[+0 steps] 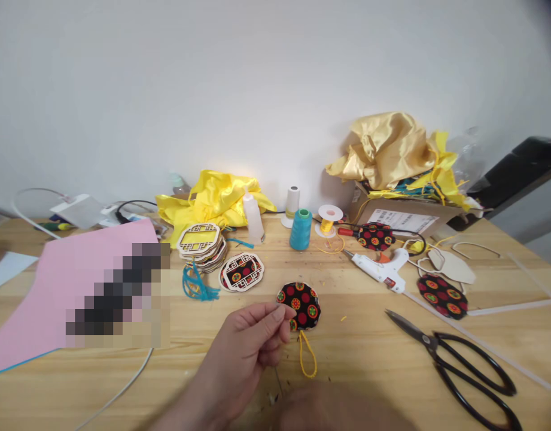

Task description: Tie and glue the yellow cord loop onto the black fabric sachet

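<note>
Pinched between the thumb and fingers of my left hand (pixel 252 338) is the left edge of a black patterned fabric disc (pixel 307 302). A yellow cord loop (pixel 308 359) hangs from the disc's lower edge. My right hand (pixel 338 410) is a blur at the bottom edge, below the cord loop, and its fingers cannot be made out. Beyond the disc lies a wooden lattice frame (pixel 243 272) with patterned fabric in it, beside a stack of similar frames (pixel 201 242). Blue tassel threads (pixel 197 284) lie in front of the stack.
Black scissors (pixel 430 344) lie at the right, near a white glue gun (pixel 383 269) and another fabric disc (pixel 442 296). A blue thread cone (pixel 301 230) and a glue bottle (pixel 253 218) stand behind. Pink paper (pixel 87 263) covers the left; a fabric-topped box (pixel 403 218) sits back right.
</note>
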Demonstrator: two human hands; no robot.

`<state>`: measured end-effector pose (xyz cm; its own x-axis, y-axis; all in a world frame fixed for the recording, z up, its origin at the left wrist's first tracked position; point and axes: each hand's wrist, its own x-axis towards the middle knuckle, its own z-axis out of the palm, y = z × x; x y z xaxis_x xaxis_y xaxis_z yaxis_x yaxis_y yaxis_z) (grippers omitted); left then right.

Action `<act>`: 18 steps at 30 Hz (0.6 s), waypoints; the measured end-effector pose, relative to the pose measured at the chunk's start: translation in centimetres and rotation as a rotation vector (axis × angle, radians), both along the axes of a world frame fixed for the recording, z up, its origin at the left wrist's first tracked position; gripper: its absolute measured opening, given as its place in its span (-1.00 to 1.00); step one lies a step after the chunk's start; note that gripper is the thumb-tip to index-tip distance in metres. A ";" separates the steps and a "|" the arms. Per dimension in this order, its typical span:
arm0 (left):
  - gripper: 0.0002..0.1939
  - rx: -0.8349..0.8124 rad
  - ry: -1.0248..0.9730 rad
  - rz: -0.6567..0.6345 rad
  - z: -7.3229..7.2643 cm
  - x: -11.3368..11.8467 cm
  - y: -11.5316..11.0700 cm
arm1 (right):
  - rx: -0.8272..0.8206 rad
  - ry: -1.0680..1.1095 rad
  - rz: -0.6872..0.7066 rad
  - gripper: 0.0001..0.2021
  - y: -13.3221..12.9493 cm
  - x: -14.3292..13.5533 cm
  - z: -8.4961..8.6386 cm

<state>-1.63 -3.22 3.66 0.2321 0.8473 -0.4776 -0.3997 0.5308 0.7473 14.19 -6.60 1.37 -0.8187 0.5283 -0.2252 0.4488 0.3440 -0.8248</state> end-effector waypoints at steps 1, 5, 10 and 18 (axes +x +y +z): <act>-0.85 0.012 0.031 0.006 0.0 0.0 0.0 | -0.004 0.015 -0.016 -0.86 0.2 0.2 0.0; -0.83 0.060 0.138 0.004 0.3 0.2 0.0 | 0.014 0.110 -0.398 -0.86 1.5 1.5 1.3; -0.81 0.121 0.253 -0.079 0.5 0.4 -0.2 | 0.039 0.235 -0.836 -0.77 2.9 1.6 3.1; -0.71 0.190 0.443 -0.252 -0.4 0.4 -0.6 | -0.206 0.368 -0.875 -0.83 3.5 -1.6 1.8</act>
<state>-1.19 -3.80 3.22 0.2504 0.8725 -0.4196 0.0973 0.4086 0.9075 12.64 -3.13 3.12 -0.1931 0.9627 -0.1897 0.1787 -0.1556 -0.9715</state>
